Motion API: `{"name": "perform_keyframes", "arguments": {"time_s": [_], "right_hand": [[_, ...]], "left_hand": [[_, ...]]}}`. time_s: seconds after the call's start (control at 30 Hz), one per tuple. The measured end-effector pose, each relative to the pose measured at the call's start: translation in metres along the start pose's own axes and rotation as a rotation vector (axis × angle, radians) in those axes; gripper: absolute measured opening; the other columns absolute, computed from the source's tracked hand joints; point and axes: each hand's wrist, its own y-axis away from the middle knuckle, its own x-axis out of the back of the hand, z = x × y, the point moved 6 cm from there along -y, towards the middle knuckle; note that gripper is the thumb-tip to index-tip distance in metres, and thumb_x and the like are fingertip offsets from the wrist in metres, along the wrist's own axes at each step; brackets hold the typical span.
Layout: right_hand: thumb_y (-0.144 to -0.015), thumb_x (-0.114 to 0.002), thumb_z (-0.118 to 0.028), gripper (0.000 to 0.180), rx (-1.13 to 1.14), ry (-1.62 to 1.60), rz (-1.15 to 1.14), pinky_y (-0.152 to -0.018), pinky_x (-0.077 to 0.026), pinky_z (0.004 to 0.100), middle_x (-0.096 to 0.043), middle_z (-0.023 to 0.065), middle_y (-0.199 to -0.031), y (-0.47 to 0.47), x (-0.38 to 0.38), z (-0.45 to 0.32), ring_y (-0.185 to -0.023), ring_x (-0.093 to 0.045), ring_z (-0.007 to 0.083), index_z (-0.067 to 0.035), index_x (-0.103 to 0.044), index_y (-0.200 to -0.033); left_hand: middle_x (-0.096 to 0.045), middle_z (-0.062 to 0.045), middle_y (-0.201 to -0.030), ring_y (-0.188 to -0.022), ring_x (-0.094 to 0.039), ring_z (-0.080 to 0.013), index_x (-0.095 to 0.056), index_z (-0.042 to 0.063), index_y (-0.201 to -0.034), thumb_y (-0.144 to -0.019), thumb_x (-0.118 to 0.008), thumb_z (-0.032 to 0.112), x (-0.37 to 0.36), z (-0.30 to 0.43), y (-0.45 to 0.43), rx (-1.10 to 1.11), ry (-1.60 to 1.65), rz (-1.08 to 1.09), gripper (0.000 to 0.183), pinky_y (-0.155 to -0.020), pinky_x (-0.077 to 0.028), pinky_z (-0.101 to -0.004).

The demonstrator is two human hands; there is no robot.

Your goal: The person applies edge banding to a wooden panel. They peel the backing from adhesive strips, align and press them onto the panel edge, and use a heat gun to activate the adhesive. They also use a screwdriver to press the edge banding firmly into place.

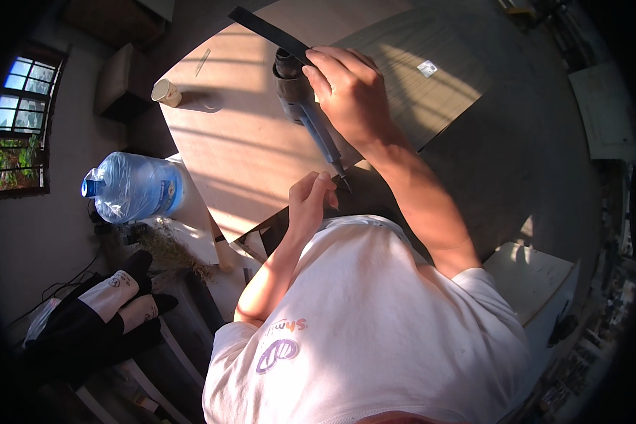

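Over the board tabletop (pixel 244 116), my right hand (pixel 347 87) pinches one end of a flat black strip (pixel 267 31). The strip slants up and left from my fingers, its near part close over the dark nozzle of a heat gun (pixel 296 95). Whether strip and nozzle touch is unclear. The heat gun's blue-grey handle points toward me, and its cord (pixel 345 179) drops past the table's near edge. Beside that cord, close to my waist, is my left hand (pixel 310 199) with thumb and fingers bent together. Anything between those fingers is hidden.
A paper cup (pixel 167 93) stands at the tabletop's left edge, with a thin strip (pixel 202 62) beyond it. A small label (pixel 427 68) lies on the right. Left are a large water bottle (pixel 138 185) and black-and-white garments (pixel 108 297); a cabinet (pixel 530 275) stands right.
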Motion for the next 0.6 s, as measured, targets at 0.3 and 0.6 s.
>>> {"name": "perform_keyframes", "arguments": {"time_s": [0.3,0.6], "right_hand": [[-0.083,-0.073,-0.007,0.014,0.017,0.004,0.009,-0.082,-0.055,0.0406,-0.073,0.0121,-0.096,-0.004,-0.002,-0.002,-0.088,-0.07,0.0301,0.001,-0.071,-0.095],[-0.081,-0.079,-0.004,0.016,-0.104,-0.047,0.033,-0.067,-0.057,0.0333,-0.069,0.01,-0.097,0.011,0.02,-0.007,-0.077,-0.068,0.0261,0.0,-0.071,-0.095]], "left_hand": [[-0.058,-0.005,-0.072,-0.062,-0.061,-0.0129,-0.062,-0.002,-0.084,-0.106,-0.055,0.027,0.001,0.001,0.001,0.008,-0.034,0.001,0.036,-0.055,-0.044,-0.0246],[-0.067,-0.009,-0.078,-0.064,-0.061,-0.0123,-0.063,-0.004,-0.097,-0.101,-0.063,0.019,-0.02,0.053,-0.023,-0.369,-0.325,0.069,0.023,-0.06,-0.047,-0.0275]]}}
